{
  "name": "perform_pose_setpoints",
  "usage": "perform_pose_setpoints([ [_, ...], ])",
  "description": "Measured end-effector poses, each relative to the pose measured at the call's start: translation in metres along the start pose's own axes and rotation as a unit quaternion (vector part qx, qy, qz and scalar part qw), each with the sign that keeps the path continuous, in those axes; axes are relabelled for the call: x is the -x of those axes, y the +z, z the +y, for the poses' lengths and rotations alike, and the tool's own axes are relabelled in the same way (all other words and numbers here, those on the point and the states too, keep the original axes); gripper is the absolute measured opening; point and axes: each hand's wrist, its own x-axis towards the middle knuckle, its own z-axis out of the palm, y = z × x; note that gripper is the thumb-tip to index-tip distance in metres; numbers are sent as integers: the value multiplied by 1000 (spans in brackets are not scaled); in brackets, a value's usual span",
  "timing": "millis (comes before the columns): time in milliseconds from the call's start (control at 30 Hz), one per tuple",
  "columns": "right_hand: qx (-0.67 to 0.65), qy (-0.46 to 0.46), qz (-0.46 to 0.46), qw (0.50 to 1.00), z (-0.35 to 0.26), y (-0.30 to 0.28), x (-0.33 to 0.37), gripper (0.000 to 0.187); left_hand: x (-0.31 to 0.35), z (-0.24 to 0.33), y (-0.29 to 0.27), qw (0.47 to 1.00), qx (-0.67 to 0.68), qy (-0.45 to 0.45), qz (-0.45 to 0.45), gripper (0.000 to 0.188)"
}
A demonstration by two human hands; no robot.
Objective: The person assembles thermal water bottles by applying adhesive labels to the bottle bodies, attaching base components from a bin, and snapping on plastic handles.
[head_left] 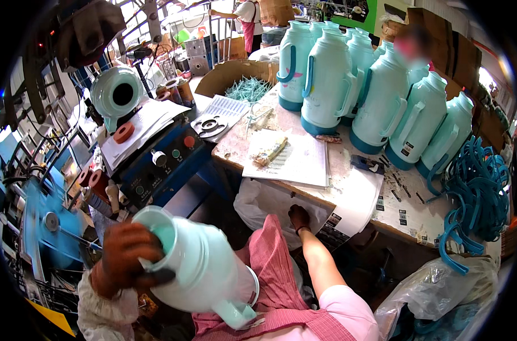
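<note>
Left hand holds a pale mint flask body; right hand reaches under the surface edge.

The left hand (125, 258), in a rust-brown glove, has its grip closed round the open neck of a mint-green flask body (198, 273), which lies tilted across the lap, its neck up toward the glove and its base down to the right of that grip. The right hand (299, 217) (also dark-gloved) is well apart from it, up and to the right, fingers curled against white sheeting (349, 210) hanging off the surface (409, 219); whether that grip actually pinches anything I cannot tell. Beyond the right grip stand a row of finished teal flasks (383, 99), and to its right lies a heap of blue handles (477, 187). Above the left grip sits a blue machine (162, 165).
</note>
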Motion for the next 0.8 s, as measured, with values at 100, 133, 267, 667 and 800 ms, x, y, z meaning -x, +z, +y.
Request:
perform_pose_setpoints([
  [100, -82, -29, 98, 991, 1, -9, 7, 32, -43, -33, 5, 972, 84, -12, 221, 46],
  [133, -101, -32, 92, 990, -3, -11, 10, 32, -64, -41, -8, 970, -18, 49, 239, 59],
  [267, -120, -74, 8, 990, -22, -51, 37, 38, -126, -96, 18, 915, -140, 121, 358, 59],
  [667, -131, -129, 153, 971, -63, -132, 124, 19, -61, -26, 60, 899, -261, 124, 329, 42],
  [800, 24, -308, 255, 917, -73, -167, 134, 16, -37, 25, 122, 972, 40, 108, 205, 48],
])
